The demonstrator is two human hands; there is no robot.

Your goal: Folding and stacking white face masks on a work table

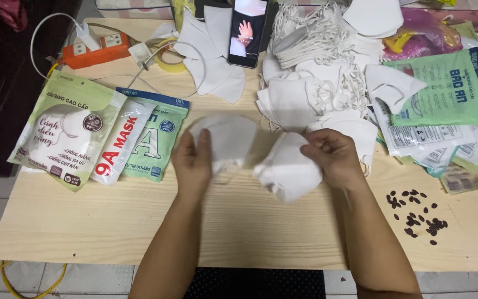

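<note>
Here both hands (192, 160) (333, 158) gripping white masks (250, 149); mask packets (95, 135) sealed, full

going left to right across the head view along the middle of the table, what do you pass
green and white mask packets → left hand → white mask in it → folded white masks held by the right hand → dark seeds scattered on the wooden table

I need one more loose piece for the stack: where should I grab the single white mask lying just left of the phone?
Take the white mask by its lower pointed edge, coming from the near side. That edge lies flat on bare table, apart from the phone and the thin cable, so the grip likely meets nothing else.
</note>
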